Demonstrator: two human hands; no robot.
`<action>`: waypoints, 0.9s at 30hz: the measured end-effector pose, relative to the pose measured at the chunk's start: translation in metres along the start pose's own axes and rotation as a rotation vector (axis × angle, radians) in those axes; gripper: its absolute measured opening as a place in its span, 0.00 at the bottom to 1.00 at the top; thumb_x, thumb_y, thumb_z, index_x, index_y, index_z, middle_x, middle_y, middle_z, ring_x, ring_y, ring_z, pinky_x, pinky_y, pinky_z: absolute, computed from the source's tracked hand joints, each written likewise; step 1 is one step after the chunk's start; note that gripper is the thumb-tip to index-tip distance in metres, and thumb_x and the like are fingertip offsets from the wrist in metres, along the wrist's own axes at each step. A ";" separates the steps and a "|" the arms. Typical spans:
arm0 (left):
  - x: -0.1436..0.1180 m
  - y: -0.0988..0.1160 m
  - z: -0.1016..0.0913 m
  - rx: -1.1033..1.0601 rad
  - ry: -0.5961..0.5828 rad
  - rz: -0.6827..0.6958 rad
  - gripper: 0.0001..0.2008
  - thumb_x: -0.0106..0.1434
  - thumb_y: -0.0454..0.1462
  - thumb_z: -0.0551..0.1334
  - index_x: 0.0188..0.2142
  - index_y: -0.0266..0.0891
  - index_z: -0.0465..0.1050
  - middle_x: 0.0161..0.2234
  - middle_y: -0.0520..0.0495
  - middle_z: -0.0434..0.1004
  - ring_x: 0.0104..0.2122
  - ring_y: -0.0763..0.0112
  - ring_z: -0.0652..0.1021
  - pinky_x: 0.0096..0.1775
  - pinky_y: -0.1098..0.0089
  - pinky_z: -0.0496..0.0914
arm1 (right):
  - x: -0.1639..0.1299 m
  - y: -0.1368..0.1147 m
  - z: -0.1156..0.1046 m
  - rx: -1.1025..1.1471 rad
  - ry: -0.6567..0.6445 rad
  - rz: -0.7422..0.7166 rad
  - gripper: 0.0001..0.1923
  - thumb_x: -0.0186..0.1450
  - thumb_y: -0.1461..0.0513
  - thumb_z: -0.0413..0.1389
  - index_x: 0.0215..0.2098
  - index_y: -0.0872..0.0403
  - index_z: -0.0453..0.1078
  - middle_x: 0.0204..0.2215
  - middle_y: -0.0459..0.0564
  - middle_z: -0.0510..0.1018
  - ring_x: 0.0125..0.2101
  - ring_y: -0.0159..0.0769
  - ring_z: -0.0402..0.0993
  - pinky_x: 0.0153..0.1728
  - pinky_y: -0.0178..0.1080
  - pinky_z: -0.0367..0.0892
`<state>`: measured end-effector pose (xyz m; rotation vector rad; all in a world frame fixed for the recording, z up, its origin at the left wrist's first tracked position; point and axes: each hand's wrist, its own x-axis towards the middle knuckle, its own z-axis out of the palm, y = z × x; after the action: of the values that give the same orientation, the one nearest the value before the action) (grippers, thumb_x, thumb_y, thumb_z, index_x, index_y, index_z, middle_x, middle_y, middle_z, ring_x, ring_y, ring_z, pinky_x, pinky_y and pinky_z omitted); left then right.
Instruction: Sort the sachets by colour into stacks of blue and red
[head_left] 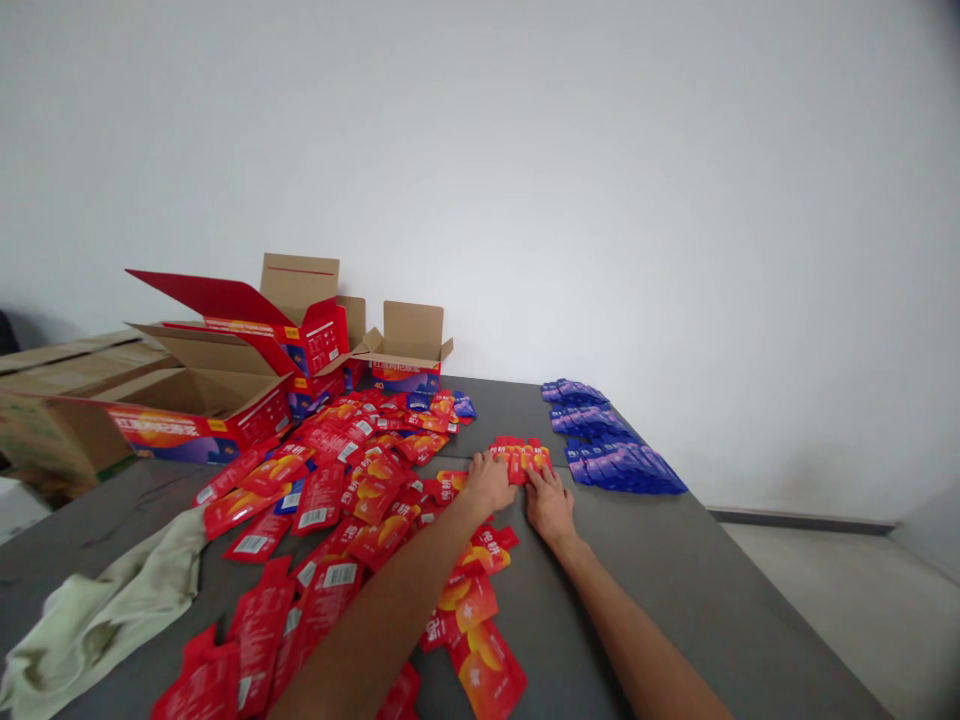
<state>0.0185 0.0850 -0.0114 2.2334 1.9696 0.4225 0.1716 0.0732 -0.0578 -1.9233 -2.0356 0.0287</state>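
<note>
A short overlapping row of red pouches (517, 458) with orange fruit prints lies on the grey table, held between my two hands. My left hand (491, 482) grips the row's left end with bent fingers. At its lower right edge, my right hand (550, 505) has its fingers closed against the pouches. A large loose heap of red pouches (375, 487) spreads left of my hands and under my left forearm, some with barcodes showing. A few blue pouches (289, 498) are mixed into the heap.
Overlapping rows of blue pouches (619, 464) lie along the table's right edge. An open red carton (247, 425) stands at the left, with more open cartons (406, 375) behind. A pale green cloth (112, 610) lies at the front left. A white wall (600, 200) is behind the table.
</note>
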 end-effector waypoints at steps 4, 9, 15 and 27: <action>0.001 -0.001 0.002 -0.007 -0.034 0.044 0.26 0.61 0.46 0.62 0.56 0.37 0.70 0.56 0.34 0.70 0.57 0.50 0.67 0.56 0.58 0.64 | 0.005 0.009 0.005 -0.008 0.021 -0.010 0.24 0.71 0.63 0.43 0.63 0.45 0.64 0.65 0.53 0.63 0.65 0.46 0.54 0.58 0.51 0.54; 0.000 0.007 0.004 0.010 0.013 0.021 0.24 0.61 0.47 0.63 0.53 0.36 0.71 0.54 0.34 0.72 0.55 0.51 0.70 0.55 0.58 0.65 | 0.007 0.010 -0.001 -0.020 0.020 -0.016 0.25 0.70 0.65 0.43 0.62 0.44 0.65 0.64 0.52 0.64 0.64 0.47 0.54 0.57 0.51 0.55; 0.000 -0.009 -0.020 -0.025 -0.070 -0.062 0.29 0.60 0.48 0.62 0.59 0.42 0.66 0.57 0.37 0.72 0.57 0.51 0.71 0.56 0.57 0.65 | 0.002 0.002 -0.011 -0.021 0.092 -0.010 0.27 0.66 0.66 0.47 0.62 0.47 0.65 0.63 0.53 0.64 0.63 0.52 0.54 0.57 0.52 0.56; -0.025 -0.050 -0.070 -0.083 -0.144 0.015 0.14 0.57 0.30 0.60 0.42 0.42 0.77 0.47 0.44 0.79 0.51 0.56 0.74 0.52 0.59 0.66 | -0.014 -0.060 -0.022 0.273 0.159 -0.309 0.24 0.66 0.65 0.48 0.59 0.57 0.69 0.57 0.57 0.72 0.57 0.44 0.65 0.60 0.46 0.57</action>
<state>-0.0523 0.0608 0.0385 2.1641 1.8309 0.3296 0.1195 0.0501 -0.0252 -1.3919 -2.0758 0.0727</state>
